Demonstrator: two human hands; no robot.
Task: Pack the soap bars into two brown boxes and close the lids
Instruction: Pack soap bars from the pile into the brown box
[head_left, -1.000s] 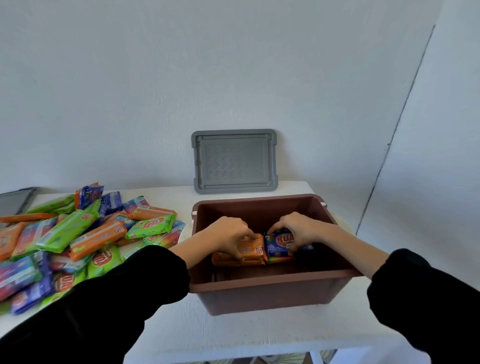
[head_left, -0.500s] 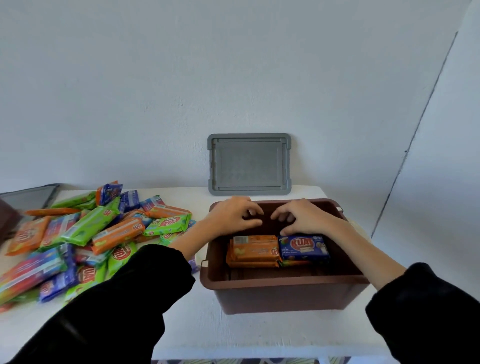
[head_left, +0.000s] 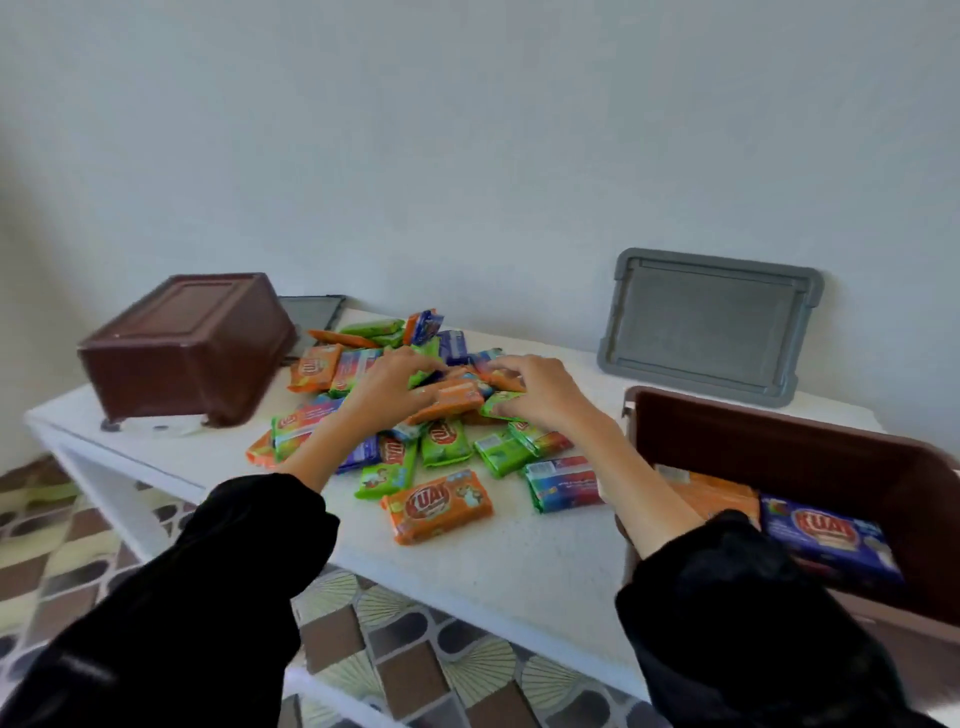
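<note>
An upturned brown box (head_left: 182, 351) sits at nine o'clock. Over the wrapped soap bar pile (head_left: 415, 415), the left hand (head_left: 389, 387) and right hand (head_left: 540, 395) curl loosely; what they grip is unclear. At three o'clock, an open brown box (head_left: 810, 452) holds orange and blue bars.

We reach both arms forward from the lower corners of the frame, black sleeves pushed back to mid-forearm. Our left hand (head_left: 390, 385) and right hand (head_left: 540, 391) sit close together at centre frame, palms down, fingers curled downward.
</note>
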